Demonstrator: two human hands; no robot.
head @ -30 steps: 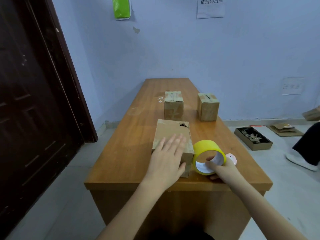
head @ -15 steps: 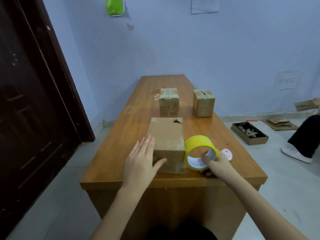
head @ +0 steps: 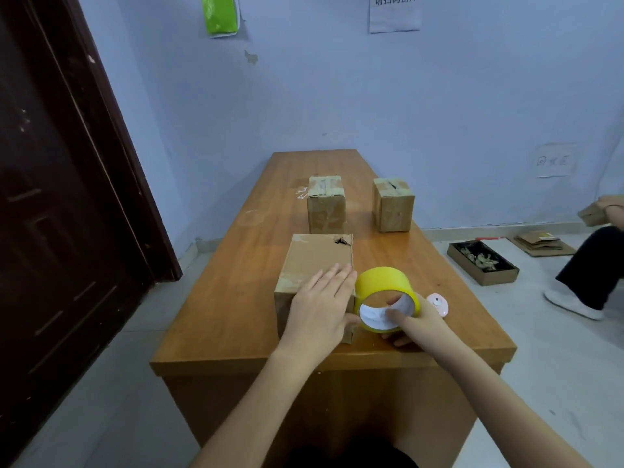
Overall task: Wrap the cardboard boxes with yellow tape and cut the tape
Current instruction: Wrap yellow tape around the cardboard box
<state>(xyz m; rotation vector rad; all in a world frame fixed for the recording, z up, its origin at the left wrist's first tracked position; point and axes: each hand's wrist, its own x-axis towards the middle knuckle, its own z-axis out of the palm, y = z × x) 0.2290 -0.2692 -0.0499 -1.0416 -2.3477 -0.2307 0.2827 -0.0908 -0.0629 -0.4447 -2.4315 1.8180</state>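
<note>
Near edge crowded: nearest box (head: 315, 265), yellow tape roll (head: 385, 288) and pink disc (head: 438, 304) side by side. Bare table (head: 236, 292) lies left; a gap separates the two far boxes (head: 327, 207).

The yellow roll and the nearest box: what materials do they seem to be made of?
The yellow roll: probably plastic adhesive tape, smooth with a slight sheen, on a white inner core that looks like paper. The nearest box: brown cardboard, matte, with a torn hole near a far corner and worn patches.
</note>
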